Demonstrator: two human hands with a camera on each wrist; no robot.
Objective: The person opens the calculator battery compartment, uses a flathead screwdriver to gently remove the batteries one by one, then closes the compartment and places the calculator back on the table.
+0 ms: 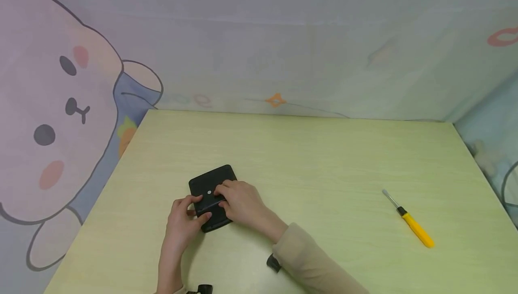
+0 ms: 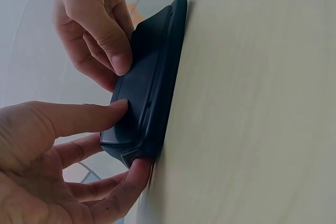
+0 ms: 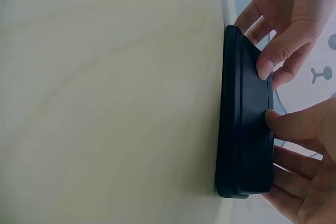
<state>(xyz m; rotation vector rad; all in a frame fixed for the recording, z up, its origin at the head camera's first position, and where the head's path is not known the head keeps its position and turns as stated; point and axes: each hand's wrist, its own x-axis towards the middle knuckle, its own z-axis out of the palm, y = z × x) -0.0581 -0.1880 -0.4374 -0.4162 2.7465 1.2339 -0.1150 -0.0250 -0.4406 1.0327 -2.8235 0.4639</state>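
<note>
A black wedge-shaped plastic case (image 1: 210, 179) with a flat base and a small pale round mark on top lies on the table left of centre. My left hand (image 1: 181, 223) holds its near left corner, thumb on the sloping front face and fingers around the side. From the right, my right hand (image 1: 246, 205) grips the raised part, thumb on the front face and fingers over the top. In the left wrist view both thumbs press the smooth front of the case (image 2: 149, 72). The right wrist view shows the base of the case (image 3: 229, 129) along the tabletop.
A screwdriver (image 1: 417, 229) with a yellow handle lies on the right of the pale wooden table (image 1: 307, 159). Behind the table hangs a printed cloth (image 1: 259, 51) with a cartoon animal. A dark cable (image 1: 505, 186) loops beyond the right edge.
</note>
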